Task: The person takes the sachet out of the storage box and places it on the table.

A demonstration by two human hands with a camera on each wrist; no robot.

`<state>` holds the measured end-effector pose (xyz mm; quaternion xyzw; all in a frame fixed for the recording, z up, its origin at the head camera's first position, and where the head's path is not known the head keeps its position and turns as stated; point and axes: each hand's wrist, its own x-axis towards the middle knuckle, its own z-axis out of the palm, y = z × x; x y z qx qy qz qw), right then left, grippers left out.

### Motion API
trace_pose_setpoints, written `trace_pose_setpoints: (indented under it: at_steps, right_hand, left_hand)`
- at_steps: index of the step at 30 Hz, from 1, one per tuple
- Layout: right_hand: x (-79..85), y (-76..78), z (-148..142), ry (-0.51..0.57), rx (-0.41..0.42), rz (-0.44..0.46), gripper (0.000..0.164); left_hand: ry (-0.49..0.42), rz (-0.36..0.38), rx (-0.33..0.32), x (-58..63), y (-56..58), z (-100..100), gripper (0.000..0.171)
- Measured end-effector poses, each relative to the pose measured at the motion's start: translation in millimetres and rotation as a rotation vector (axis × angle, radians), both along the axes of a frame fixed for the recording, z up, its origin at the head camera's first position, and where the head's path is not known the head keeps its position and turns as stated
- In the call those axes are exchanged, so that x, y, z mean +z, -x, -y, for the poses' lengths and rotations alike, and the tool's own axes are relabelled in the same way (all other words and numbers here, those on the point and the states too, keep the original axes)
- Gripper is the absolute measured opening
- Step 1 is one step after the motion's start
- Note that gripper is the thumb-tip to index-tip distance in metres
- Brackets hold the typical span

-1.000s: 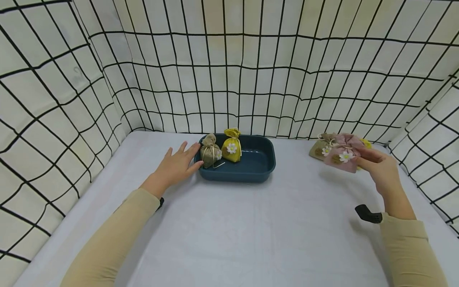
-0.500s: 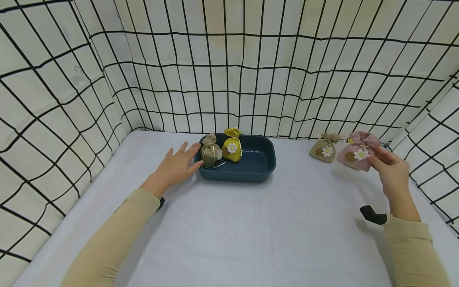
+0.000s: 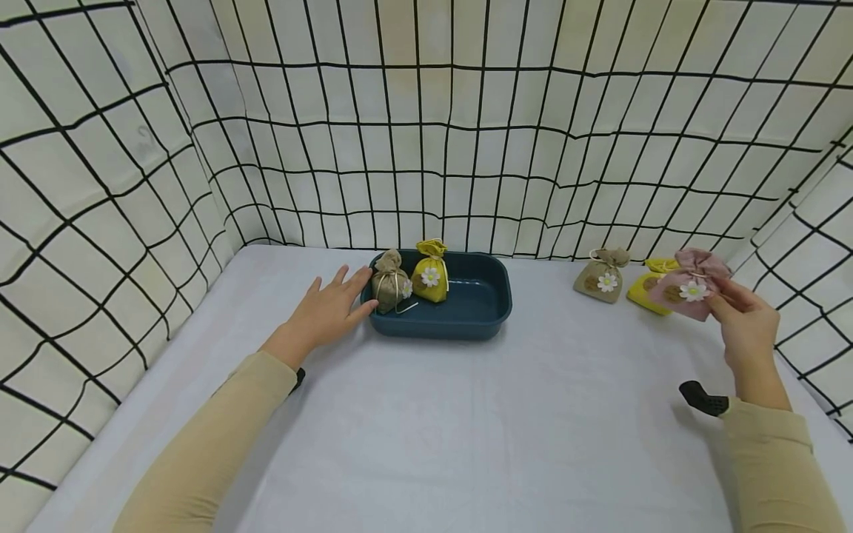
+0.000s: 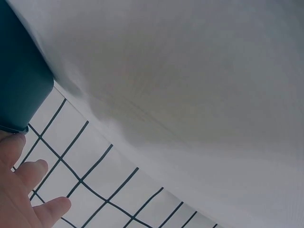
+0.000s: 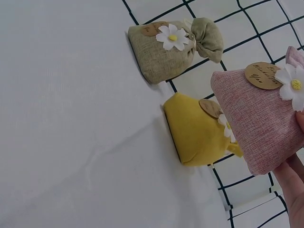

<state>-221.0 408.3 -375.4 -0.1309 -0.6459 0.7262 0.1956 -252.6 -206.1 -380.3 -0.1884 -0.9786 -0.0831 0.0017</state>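
Note:
My right hand (image 3: 749, 326) pinches a pink drawstring sachet (image 5: 261, 116) with a white flower and an oval tag, held up off the table. Just behind it stands a yellow sachet (image 5: 194, 128), partly covered by the pink one in the head view. A beige sachet (image 3: 600, 277) stands to the left of the yellow one. On the other side, my left hand (image 3: 323, 311) has its fingers spread and touches the left end of a dark blue tray (image 3: 440, 328). Inside the tray are another beige sachet (image 3: 390, 285) and another yellow sachet (image 3: 432, 274).
A white cloth covers the table (image 3: 466, 429). Black wire grid panels (image 3: 453, 148) over white sheeting rise behind the tray and along both sides. Near the right wrist a black camera mount (image 3: 703, 398) juts out.
My right hand has carried the pink sachet to the right, away from the standing beige one, so more of the yellow sachet shows. My left hand and the tray have stayed put.

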Motion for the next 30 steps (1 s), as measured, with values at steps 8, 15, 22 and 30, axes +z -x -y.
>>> trace_pose_setpoints:
  at_steps: [8, 15, 22, 30]
  right_hand:
    - [-6.7, 1.1, -10.7, 0.017, -0.044, 0.010, 0.036]
    - [-6.4, 3.3, -20.2, -0.019, -0.027, 0.039, 0.038]
    - [-7.0, 8.3, -27.8, -0.009, -0.058, 0.068, 0.039]
    - [-10.0, 11.3, -37.4, 0.053, -0.113, 0.067, 0.041]
  left_hand:
    - [-0.006, 0.005, 0.000, -1.6, -1.1, -0.3, 0.072]
    - [-0.003, 0.008, 0.004, -4.1, -1.8, 0.6, 0.073]
    - [-0.012, 0.017, 0.007, -6.3, -2.8, 1.1, 0.072]
    - [-0.014, 0.009, 0.005, -7.9, -3.3, 0.8, 0.072]
